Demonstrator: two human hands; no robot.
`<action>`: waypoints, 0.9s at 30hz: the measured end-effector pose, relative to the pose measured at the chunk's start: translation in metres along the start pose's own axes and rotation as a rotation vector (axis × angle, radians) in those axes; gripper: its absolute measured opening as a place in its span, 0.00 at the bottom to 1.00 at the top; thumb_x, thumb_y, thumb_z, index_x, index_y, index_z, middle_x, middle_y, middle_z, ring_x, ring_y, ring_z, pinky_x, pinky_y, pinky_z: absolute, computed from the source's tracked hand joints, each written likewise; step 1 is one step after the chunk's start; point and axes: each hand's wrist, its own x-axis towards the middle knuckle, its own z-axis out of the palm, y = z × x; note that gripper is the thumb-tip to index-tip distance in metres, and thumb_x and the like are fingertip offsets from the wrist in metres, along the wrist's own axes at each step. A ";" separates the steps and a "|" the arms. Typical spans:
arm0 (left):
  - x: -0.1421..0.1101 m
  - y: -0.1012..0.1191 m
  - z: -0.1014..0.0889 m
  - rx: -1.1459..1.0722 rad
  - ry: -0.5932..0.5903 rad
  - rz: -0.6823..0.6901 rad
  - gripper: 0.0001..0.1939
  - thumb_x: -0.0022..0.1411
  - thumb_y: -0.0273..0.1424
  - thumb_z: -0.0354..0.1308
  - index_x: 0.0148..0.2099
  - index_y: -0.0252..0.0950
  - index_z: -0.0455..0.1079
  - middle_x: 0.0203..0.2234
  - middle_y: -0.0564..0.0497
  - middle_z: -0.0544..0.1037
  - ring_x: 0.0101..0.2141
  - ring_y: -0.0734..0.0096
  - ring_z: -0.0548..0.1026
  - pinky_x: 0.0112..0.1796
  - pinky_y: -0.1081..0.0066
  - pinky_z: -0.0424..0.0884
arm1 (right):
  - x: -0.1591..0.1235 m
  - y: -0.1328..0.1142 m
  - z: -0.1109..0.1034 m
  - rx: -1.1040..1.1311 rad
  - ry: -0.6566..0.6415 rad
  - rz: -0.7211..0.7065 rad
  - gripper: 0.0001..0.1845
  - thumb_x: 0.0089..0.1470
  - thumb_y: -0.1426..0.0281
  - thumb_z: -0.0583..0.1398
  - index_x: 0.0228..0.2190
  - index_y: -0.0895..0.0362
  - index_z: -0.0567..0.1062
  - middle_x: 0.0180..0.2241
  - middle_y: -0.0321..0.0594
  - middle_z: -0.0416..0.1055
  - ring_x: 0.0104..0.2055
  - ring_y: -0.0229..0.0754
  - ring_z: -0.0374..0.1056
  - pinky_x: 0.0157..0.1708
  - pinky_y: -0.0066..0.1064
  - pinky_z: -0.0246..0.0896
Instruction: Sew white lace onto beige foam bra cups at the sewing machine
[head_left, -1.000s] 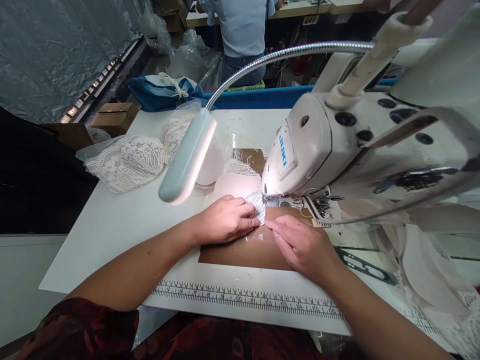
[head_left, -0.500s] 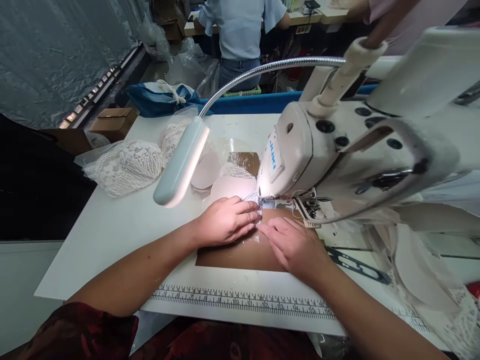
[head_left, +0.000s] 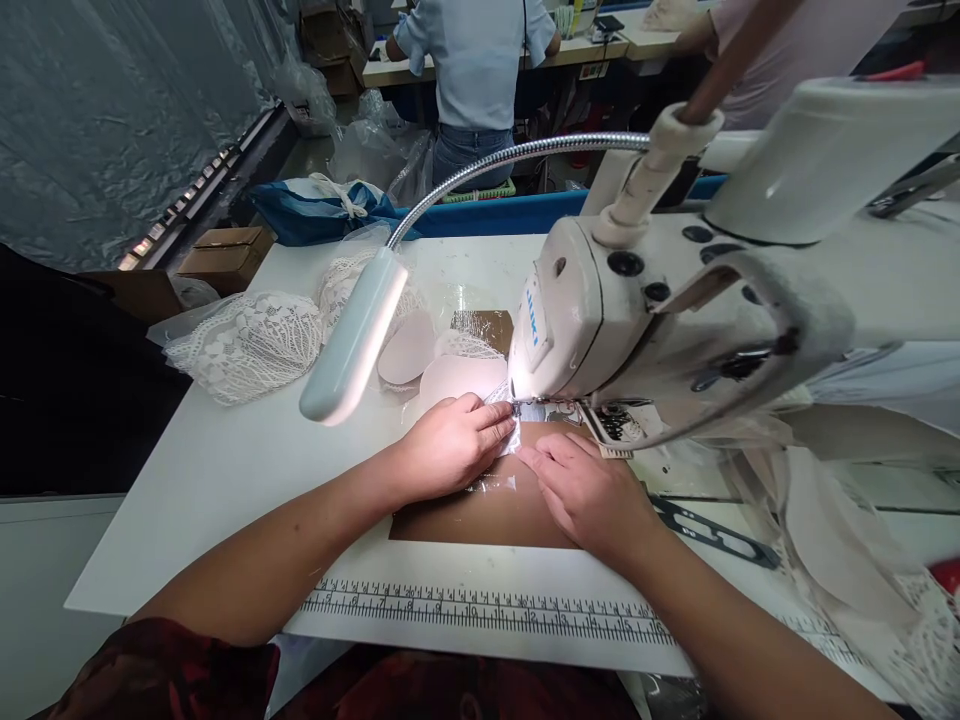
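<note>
A pale padded bra cup (head_left: pixel 461 378) with white lace trim (head_left: pixel 507 428) lies under the head of a white sewing machine (head_left: pixel 574 310). My left hand (head_left: pixel 454 440) presses the trim beside the needle, fingers together and curled over it. Just to the right, my right hand (head_left: pixel 570 475) rests on the brown sheet (head_left: pixel 465 515), its thumb and forefinger closed at the trim's lower edge. The needle tip and the fabric beneath my left palm are hidden.
A lamp (head_left: pixel 352 340) on a bendable neck hangs left of the machine. Lace cups (head_left: pixel 244 345) lie at the back left, with more pale pieces (head_left: pixel 840 550) at the right. A ruler strip (head_left: pixel 480 607) runs along the front edge. A co-worker (head_left: pixel 476 70) sits beyond the table.
My left fingers have drawn in and shifted slightly, uncovering more white trim between my hands. The right hand stays nearly still. The camera view has shifted a little.
</note>
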 end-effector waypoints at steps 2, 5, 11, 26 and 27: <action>0.000 -0.003 0.001 0.000 0.013 0.000 0.19 0.69 0.32 0.44 0.54 0.30 0.70 0.52 0.40 0.72 0.38 0.63 0.69 0.38 0.64 0.69 | 0.002 0.000 0.001 -0.032 -0.027 0.034 0.20 0.52 0.80 0.53 0.44 0.56 0.76 0.30 0.40 0.74 0.34 0.42 0.65 0.30 0.31 0.54; 0.000 -0.008 0.002 -0.004 0.023 0.010 0.18 0.69 0.32 0.44 0.54 0.32 0.69 0.52 0.41 0.72 0.38 0.64 0.68 0.37 0.65 0.67 | 0.005 0.000 0.002 -0.083 -0.071 0.095 0.22 0.51 0.80 0.54 0.47 0.54 0.75 0.33 0.41 0.74 0.35 0.43 0.66 0.30 0.31 0.55; 0.002 -0.013 0.002 0.020 0.020 -0.034 0.18 0.70 0.33 0.43 0.54 0.34 0.69 0.44 0.41 0.75 0.38 0.64 0.67 0.36 0.66 0.63 | 0.011 0.001 0.004 -0.056 -0.134 0.228 0.22 0.55 0.77 0.53 0.48 0.51 0.75 0.30 0.41 0.74 0.31 0.41 0.66 0.31 0.30 0.57; -0.001 0.000 -0.015 0.201 -0.044 -0.232 0.23 0.67 0.43 0.46 0.52 0.31 0.67 0.51 0.37 0.70 0.47 0.49 0.67 0.38 0.59 0.66 | 0.008 0.004 0.007 0.032 -0.022 0.227 0.23 0.55 0.76 0.52 0.49 0.49 0.74 0.35 0.41 0.76 0.35 0.43 0.68 0.34 0.31 0.62; -0.003 0.003 -0.019 0.206 -0.066 -0.246 0.24 0.67 0.45 0.46 0.51 0.30 0.68 0.48 0.37 0.71 0.44 0.50 0.69 0.35 0.61 0.66 | 0.008 0.004 0.006 0.029 -0.012 0.224 0.22 0.55 0.76 0.52 0.49 0.50 0.74 0.35 0.41 0.76 0.35 0.43 0.68 0.34 0.31 0.63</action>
